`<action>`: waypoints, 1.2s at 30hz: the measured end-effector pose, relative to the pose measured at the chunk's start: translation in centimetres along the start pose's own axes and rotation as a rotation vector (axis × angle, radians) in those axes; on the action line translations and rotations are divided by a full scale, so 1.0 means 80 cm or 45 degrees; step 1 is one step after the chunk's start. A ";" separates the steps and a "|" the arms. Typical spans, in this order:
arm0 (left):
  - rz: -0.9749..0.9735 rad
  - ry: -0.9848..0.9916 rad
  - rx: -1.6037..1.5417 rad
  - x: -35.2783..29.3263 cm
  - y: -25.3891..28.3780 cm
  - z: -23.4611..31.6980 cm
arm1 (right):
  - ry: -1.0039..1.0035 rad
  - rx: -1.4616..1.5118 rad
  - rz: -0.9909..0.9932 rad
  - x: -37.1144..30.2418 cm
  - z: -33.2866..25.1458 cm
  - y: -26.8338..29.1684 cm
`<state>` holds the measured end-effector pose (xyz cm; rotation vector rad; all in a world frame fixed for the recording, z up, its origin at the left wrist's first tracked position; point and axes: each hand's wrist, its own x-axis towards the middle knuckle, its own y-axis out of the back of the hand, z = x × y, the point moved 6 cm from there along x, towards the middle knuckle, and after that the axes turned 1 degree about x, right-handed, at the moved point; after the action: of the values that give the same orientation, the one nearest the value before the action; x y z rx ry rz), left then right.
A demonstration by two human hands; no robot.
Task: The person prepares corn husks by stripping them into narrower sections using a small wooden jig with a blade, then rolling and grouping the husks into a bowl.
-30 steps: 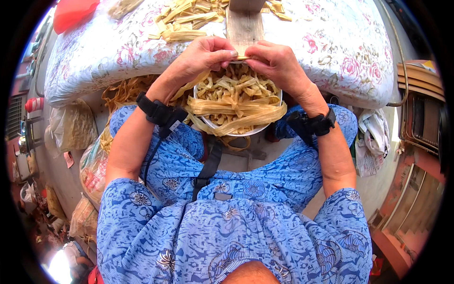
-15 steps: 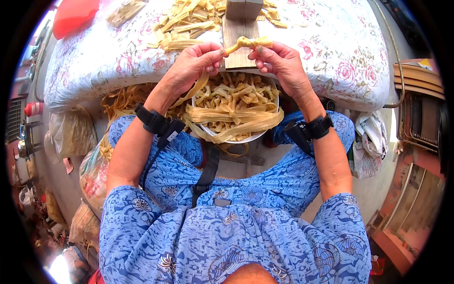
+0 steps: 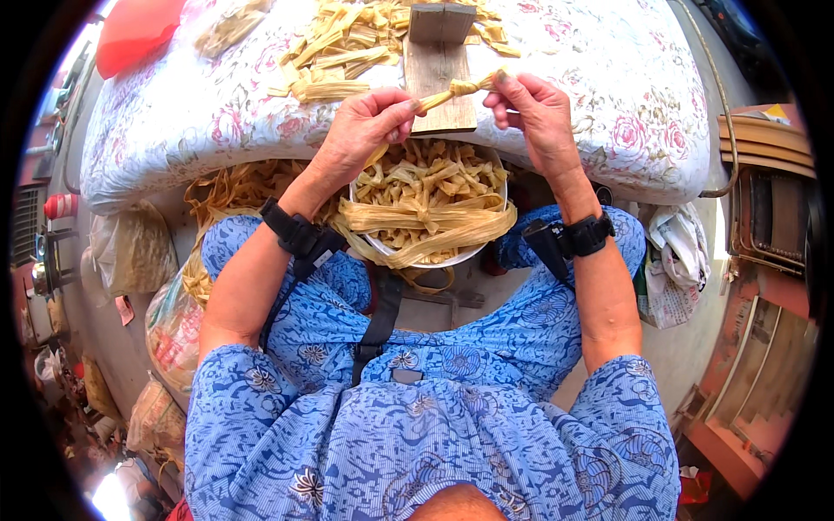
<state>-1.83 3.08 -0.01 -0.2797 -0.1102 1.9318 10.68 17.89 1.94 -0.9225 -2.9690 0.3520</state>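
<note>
Knotted strip (image 3: 462, 87) held taut between two hands

Nearest, blue patterned clothing (image 3: 426, 451) covers the person's lap. Between the knees, a white basin (image 3: 503, 187) holds a heap of crinkled tan pieces (image 3: 434, 174), crossed by long flat ribbons (image 3: 478, 221). Beyond it, the left hand (image 3: 380, 117) pinches one end of the strip; the right hand (image 3: 534, 108) pinches the other, close to the bulging knot. A second ago the hands nearly met; now they are wider apart with the knot exposed, suggesting the tie is formed. Behind the strip lies a grained wooden plank (image 3: 434, 82) with a squared upright block (image 3: 441, 23); papery loose strips (image 3: 334, 61) lie alongside on floral cloth (image 3: 608, 69).
</note>
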 end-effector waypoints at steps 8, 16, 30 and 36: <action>0.023 -0.059 -0.168 0.012 -0.003 -0.015 | -0.308 0.373 -0.140 -0.005 0.035 -0.054; 0.057 -0.027 -0.031 0.009 0.004 -0.010 | -0.198 0.403 0.075 0.007 0.024 -0.030; 0.301 -0.348 0.565 0.095 0.046 0.031 | 0.018 0.145 0.305 0.093 0.036 0.004; 0.489 -0.321 0.831 0.105 0.070 -0.003 | 0.035 -0.308 0.468 0.092 0.054 0.011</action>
<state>-9.77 8.76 -2.63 0.4065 0.4331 2.2547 4.78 21.84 -2.85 -1.4900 -2.8493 -0.0227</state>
